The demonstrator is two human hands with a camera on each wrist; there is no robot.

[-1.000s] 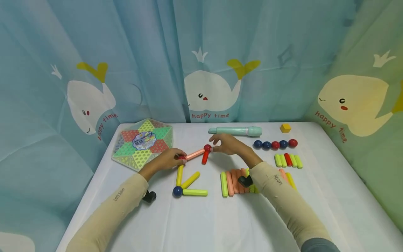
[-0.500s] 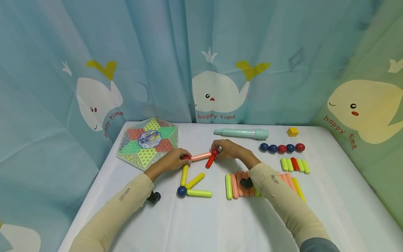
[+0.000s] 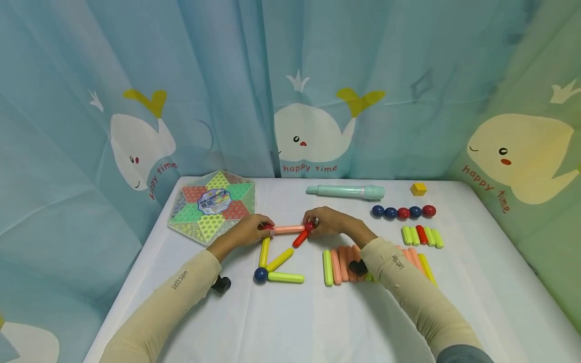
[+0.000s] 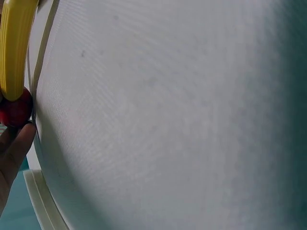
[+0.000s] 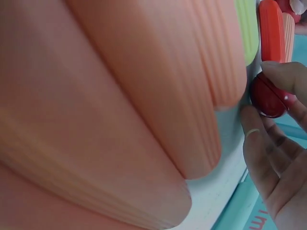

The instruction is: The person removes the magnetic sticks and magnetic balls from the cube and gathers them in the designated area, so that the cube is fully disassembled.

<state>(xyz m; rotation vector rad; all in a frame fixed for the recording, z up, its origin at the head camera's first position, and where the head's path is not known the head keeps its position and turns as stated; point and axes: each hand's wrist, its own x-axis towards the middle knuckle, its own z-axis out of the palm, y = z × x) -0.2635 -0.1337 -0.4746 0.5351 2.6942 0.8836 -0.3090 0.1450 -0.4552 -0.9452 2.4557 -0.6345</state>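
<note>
In the head view my left hand [image 3: 247, 230] pinches a red ball [image 3: 269, 228] where a yellow rod [image 3: 265, 252] and a pink rod [image 3: 289, 229] meet. At the pink rod's other end, the thumb and fingers of my right hand [image 3: 330, 221] hold a second red ball [image 3: 309, 226]. A short red rod [image 3: 300, 238] slants from that ball toward the front left. The yellow rod runs down to a blue ball [image 3: 260, 275], from which another yellow rod [image 3: 279, 259] and a lime rod [image 3: 286, 278] fan out. Fingers partly cover both red balls.
Right of the frame lies a row of pink and lime rods [image 3: 336, 266], partly under my right forearm. Farther right are short rods [image 3: 422, 235], a line of balls [image 3: 403, 213] and a yellow cube [image 3: 418, 189]. A mint microphone-shaped toy [image 3: 345, 191] and a star board [image 3: 213, 204] lie behind.
My right hand, earlier with fingers spread beside the right red ball, now grips it. That ball has come nearer the front, and the pink rod has swung from slanted to almost level across the view.
</note>
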